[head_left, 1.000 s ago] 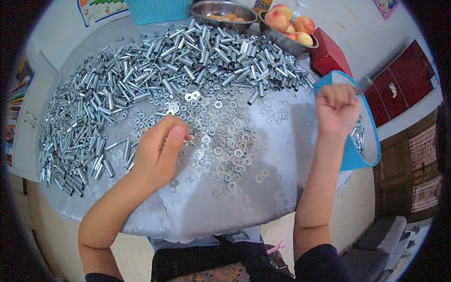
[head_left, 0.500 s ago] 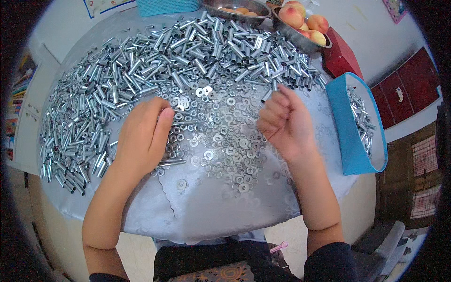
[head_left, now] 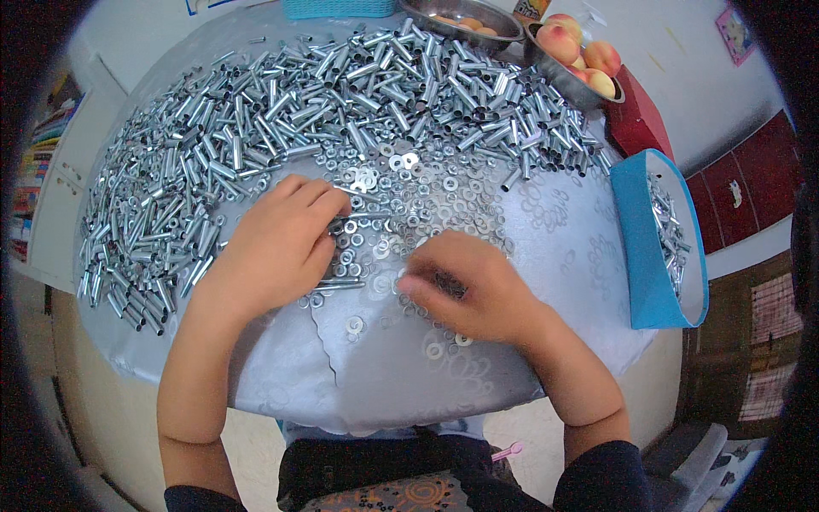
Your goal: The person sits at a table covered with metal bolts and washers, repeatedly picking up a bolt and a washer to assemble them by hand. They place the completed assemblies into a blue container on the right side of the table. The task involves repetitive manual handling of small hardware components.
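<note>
My left hand [head_left: 286,243] rests on the table left of the middle, its fingers bent closed over the edge of the small parts. Thin metal rods [head_left: 357,195] show by its fingertips, and more rods [head_left: 337,282] lie below its thumb. What it grips, if anything, is hidden. My right hand [head_left: 469,286] hovers low over a spread of flat washers [head_left: 435,350], slightly blurred. Its fingers curve, with a gap between them and the thumb, and nothing shows in it. Hex nuts [head_left: 350,241] lie between the two hands.
A wide heap of metal tubes [head_left: 358,85] covers the table's far and left parts. At right stands a blue bin [head_left: 636,247] with metal parts inside. Beyond are a bowl of peaches [head_left: 563,81], a red box [head_left: 640,119], a metal bowl [head_left: 503,32] and a turquoise basket [head_left: 337,8].
My right hand has come down and left from beside the tubes to the washers, its fingers loosening from a curl. My left hand has shifted slightly right. The whole view has turned a little.
</note>
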### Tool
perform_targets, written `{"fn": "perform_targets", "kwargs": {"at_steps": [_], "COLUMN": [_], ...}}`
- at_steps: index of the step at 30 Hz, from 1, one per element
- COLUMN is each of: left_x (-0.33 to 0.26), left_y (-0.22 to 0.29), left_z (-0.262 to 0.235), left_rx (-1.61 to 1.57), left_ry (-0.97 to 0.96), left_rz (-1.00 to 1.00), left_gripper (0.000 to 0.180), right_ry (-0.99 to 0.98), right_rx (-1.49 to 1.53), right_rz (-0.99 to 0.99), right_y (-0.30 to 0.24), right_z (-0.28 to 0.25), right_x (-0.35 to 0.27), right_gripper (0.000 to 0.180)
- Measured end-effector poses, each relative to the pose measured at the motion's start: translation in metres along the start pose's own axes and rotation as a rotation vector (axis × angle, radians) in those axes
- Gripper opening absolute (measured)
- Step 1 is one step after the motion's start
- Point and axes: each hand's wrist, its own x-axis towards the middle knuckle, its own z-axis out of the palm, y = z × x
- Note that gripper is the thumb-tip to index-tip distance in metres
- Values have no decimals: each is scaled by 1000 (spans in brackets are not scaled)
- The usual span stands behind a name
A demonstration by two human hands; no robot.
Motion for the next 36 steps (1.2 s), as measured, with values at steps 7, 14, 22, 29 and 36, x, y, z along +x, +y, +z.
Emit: {"fn": "perform_targets", "kwargs": {"at_steps": [7,14,22,29,36], "left_x": [-4,-3,-2,-2,1], "left_y": [-4,-7,-4,-9,-11], "left_z": [-5,-2,-1,-1,-3], "left_rx": [-51,11,4,10,-83], "left_ry": [-5,23,33,53,79], "left_rz": [-19,-13,-56,-44,-106], "left_gripper": [23,22,25,26,28], "right_ry": [-146,-139,-87,-103,-66], "right_rx": [-268,-314,-413,-413,-253], "right_rz": [-274,-285,-311,-282,-261], "right_y": [-6,-5,-11,-15,-12], "right_z": [24,29,39,37,21], "right_x": [0,-1,-7,-9,-4], "right_gripper": [21,29,33,30,14]}}
